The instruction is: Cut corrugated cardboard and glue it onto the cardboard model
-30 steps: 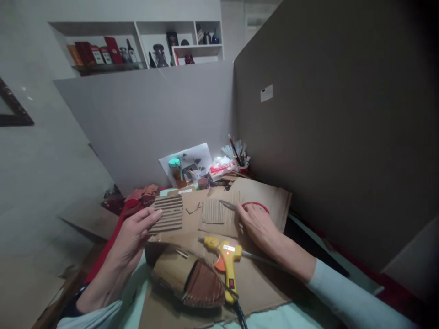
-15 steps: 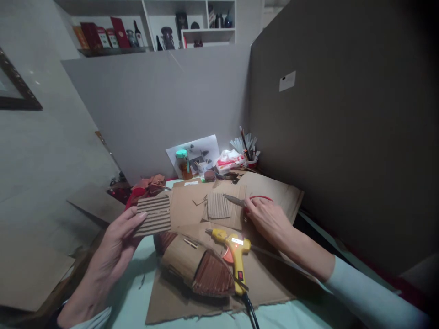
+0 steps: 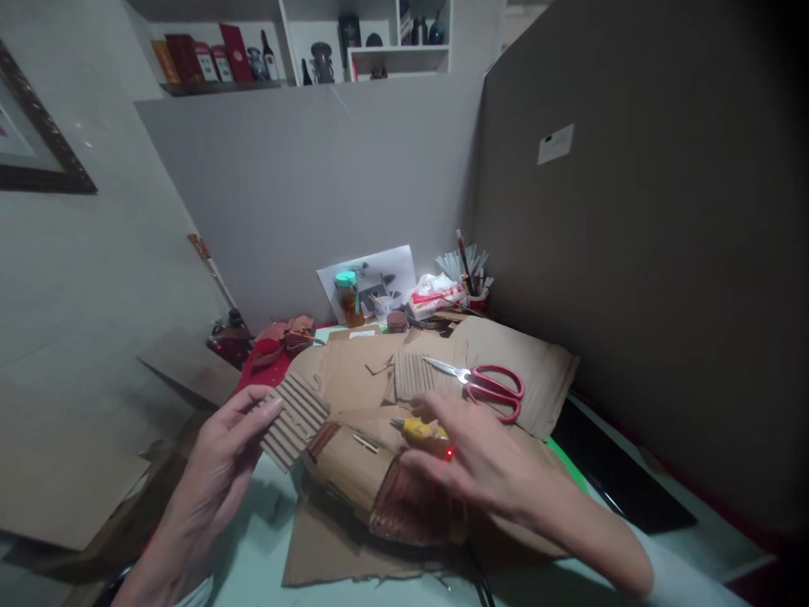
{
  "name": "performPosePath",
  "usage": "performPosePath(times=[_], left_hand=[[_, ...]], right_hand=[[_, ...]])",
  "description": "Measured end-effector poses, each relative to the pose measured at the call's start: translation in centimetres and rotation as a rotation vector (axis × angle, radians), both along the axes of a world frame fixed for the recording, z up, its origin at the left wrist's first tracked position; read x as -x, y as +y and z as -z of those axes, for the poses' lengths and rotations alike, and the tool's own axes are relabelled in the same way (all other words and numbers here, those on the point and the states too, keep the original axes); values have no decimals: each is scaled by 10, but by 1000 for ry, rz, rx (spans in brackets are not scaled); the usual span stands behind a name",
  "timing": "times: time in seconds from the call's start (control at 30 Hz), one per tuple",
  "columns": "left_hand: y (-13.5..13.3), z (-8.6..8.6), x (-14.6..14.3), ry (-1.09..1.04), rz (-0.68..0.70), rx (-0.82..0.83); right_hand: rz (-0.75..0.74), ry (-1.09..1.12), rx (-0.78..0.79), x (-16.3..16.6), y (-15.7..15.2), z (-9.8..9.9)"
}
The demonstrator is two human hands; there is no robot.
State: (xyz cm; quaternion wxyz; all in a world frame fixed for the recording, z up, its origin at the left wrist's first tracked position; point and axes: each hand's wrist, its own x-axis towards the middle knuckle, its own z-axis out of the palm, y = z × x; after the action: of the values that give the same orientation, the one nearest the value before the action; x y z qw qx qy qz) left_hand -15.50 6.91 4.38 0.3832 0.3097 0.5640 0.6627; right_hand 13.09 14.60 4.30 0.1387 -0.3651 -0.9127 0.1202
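My left hand [image 3: 211, 451] pinches a square of corrugated cardboard [image 3: 295, 420] between thumb and fingers, its ridges facing up and now tilted. Fingers apart, my right hand [image 3: 484, 455] is over a yellow hot glue gun [image 3: 420, 430] and hides most of its body and handle. A red light shows on the gun. Red-handled scissors [image 3: 496, 392] lie just beyond that hand, blades toward a second corrugated piece [image 3: 414, 375]. In front of me sits a rounded cardboard model [image 3: 346, 466] with a reddish-brown ribbed end [image 3: 404, 502], partly under my right hand.
Flat cardboard sheets [image 3: 354, 371] cover the table's middle. Behind them stand a jar with a turquoise lid [image 3: 350, 299], a tissue pack [image 3: 436, 293] and a cup of brushes [image 3: 477, 295]. Grey panels [image 3: 303, 185] enclose the back and right. A black flat object [image 3: 625, 468] lies right.
My right hand has left the scissors on the cardboard and moved nearer, over the glue gun. My left hand has tilted its corrugated square. The whole view has shifted slightly.
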Motion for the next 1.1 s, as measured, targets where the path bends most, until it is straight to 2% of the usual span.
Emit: performPosePath(times=[0.13,0.33,0.73,1.1], left_hand=[[-7,3,-2,20,12,-9],[-18,9,-2,45,64,-36],[-24,11,-4,79,51,-53],[-23,21,3,92,46,-50]], right_hand=[[-70,62,80,31,-24,1],[-130,19,87,61,-29,13],[-130,-13,86,71,-27,22],[-113,52,121,72,-26,17]])
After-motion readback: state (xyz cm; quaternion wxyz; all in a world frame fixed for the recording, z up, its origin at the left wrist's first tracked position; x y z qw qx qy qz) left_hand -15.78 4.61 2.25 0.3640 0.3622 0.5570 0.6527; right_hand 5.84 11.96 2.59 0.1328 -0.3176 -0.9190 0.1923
